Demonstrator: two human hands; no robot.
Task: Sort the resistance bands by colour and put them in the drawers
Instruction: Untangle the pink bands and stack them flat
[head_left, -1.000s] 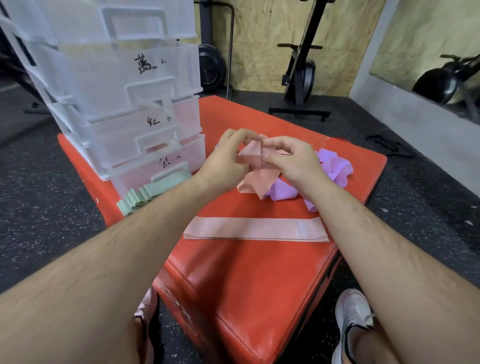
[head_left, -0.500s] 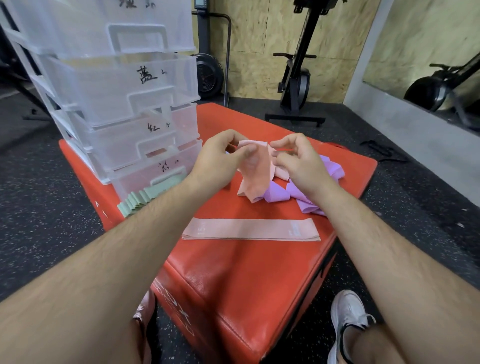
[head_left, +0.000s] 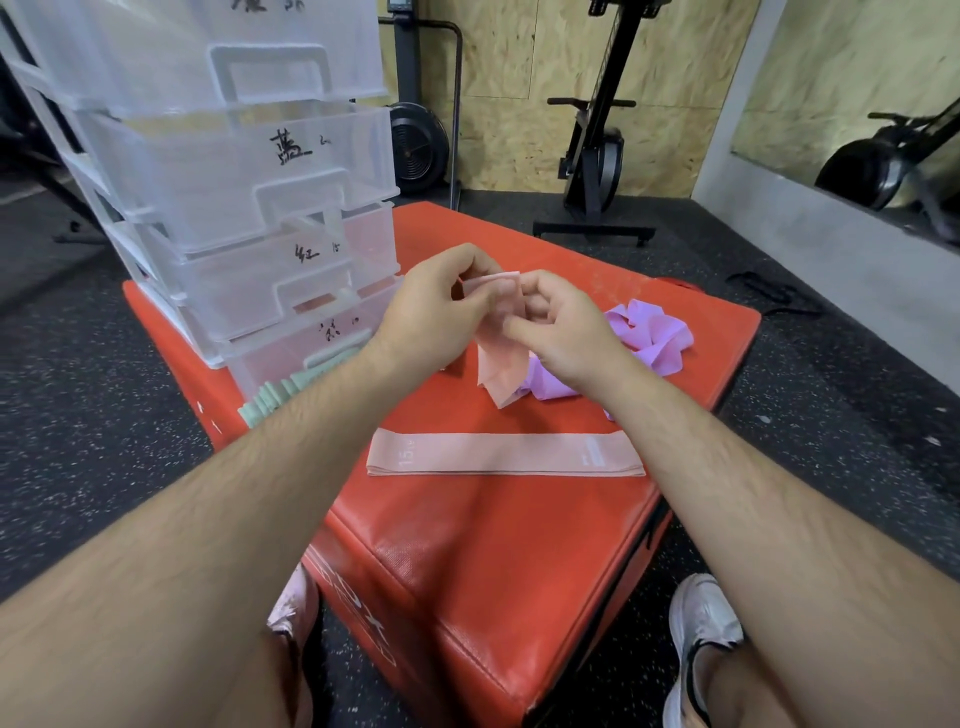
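Note:
Both hands hold one pink resistance band (head_left: 497, 364) above the red box; its lower part hangs down crumpled. My left hand (head_left: 436, 306) pinches its top edge from the left, and my right hand (head_left: 556, 327) pinches it from the right. A second pink band (head_left: 504, 454) lies flat and straight on the box, nearer to me. A heap of purple bands (head_left: 652, 332) sits behind my right hand. Green bands (head_left: 291, 384) lie folded in the open bottom drawer. The clear drawer tower (head_left: 234, 208) stands at the left, with handwritten labels on its drawers.
The red padded box (head_left: 519, 545) carries everything, its front corner pointing at me. Around it is dark speckled gym flooring. An exercise machine (head_left: 597, 156) stands at the back wall. My right shoe (head_left: 701, 634) rests beside the box.
My hands have come closer together and lifted the pink band's top edge, folding it between them. The view has tilted slightly; the flat pink band and purple heap stay put.

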